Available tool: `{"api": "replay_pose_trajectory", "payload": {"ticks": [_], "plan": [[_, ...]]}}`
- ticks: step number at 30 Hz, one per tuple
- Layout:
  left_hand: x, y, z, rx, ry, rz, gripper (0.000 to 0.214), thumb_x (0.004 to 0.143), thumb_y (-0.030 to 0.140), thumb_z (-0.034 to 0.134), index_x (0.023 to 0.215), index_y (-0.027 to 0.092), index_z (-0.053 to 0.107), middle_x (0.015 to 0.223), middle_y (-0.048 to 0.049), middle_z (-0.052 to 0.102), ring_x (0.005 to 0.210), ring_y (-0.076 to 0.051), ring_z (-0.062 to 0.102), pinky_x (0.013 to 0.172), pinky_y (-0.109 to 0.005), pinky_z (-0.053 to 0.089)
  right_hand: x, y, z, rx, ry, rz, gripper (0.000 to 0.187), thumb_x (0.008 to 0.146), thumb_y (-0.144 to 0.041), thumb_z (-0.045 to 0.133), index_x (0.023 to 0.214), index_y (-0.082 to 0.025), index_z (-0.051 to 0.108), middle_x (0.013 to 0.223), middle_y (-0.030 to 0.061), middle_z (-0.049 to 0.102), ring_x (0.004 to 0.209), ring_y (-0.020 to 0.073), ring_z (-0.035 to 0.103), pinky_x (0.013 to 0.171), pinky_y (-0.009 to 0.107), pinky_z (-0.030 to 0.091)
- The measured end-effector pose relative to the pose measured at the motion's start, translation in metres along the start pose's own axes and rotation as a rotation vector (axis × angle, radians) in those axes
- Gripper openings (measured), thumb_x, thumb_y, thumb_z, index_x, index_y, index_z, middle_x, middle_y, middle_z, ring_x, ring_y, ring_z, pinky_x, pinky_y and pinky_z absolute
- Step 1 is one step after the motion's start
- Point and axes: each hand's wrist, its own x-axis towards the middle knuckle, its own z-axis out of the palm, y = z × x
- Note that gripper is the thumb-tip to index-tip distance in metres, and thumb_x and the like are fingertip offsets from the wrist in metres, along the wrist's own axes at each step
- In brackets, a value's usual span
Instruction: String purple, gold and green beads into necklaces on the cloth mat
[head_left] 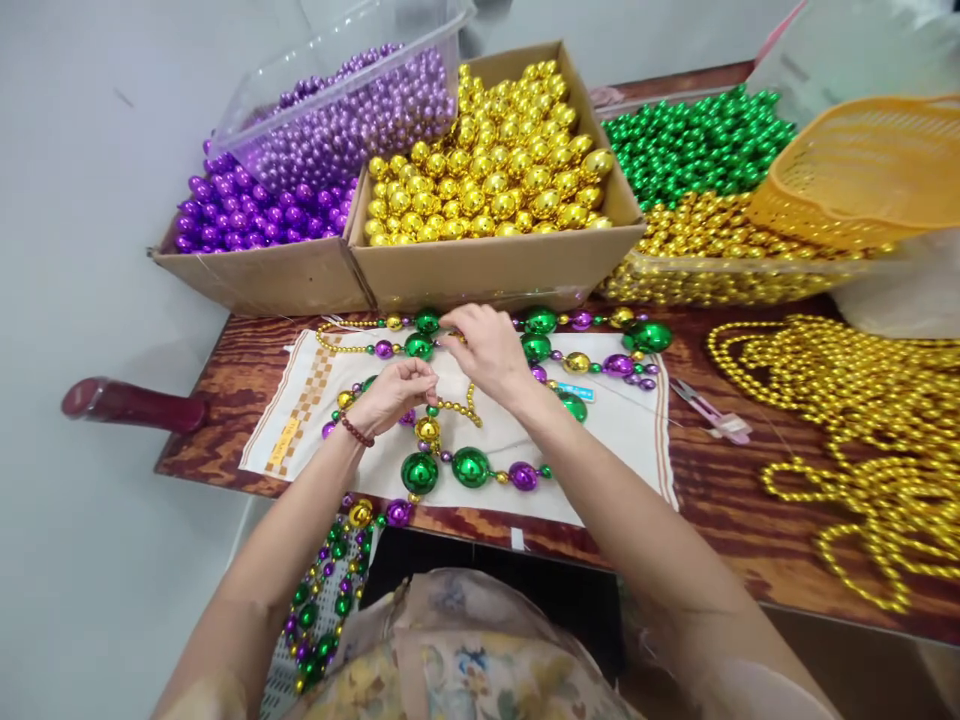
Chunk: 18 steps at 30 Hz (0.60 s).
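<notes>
Left hand (399,393), pinched beside a gold bead strand (460,407); right hand (486,350), beyond it, curled. Neither grasp can be told.

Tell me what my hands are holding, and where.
Your left hand seems to pinch the gold bead strand at its visible left end; whether your right hand holds anything cannot be told.

Room bright; light even, seemingly overhead. I note pinpoint glare: gold balls (491,185), 12 o'clock; green beads (470,467), 6 o'clock. Soft shadow beyond table (232,400), 9 o'clock. Forearms (622,510) lens-stretched toward 5 and 7.
</notes>
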Motion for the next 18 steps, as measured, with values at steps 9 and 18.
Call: {"api": "replay_pose_trajectory", "payload": {"ticks": [9, 18], "plan": [[-0.004, 0.005, -0.007, 0.096, 0.011, 0.033, 0.031, 0.065, 0.029, 0.086, 0.072, 0.014, 0.059, 0.064, -0.0008, 0.069, 0.061, -0.012, 0.067, 0.065, -0.025, 0.053, -0.034, 0.005, -0.006, 0.19, -0.283, 0.058, 0.019, 0.088, -0.022, 0.059, 0.078, -0.022, 0.074, 0.064, -0.0009, 0.063, 0.059, 0.0132, 0.051, 0.059, 0.027, 0.027], [-0.008, 0.015, -0.012, 0.285, -0.016, 0.096, 0.025, 0.064, 0.019, 0.081, 0.07, 0.015, 0.058, 0.073, -0.0008, 0.068, 0.067, -0.012, 0.068, 0.065, -0.025, 0.054, -0.027, 0.014, 0.006, 0.733, -0.408, 0.257, 0.02, 0.084, -0.037, 0.062, 0.081, -0.02, 0.071, 0.071, -0.0013, 0.065, 0.045, 0.0071, 0.047, 0.045, 0.022, 0.033]]}}
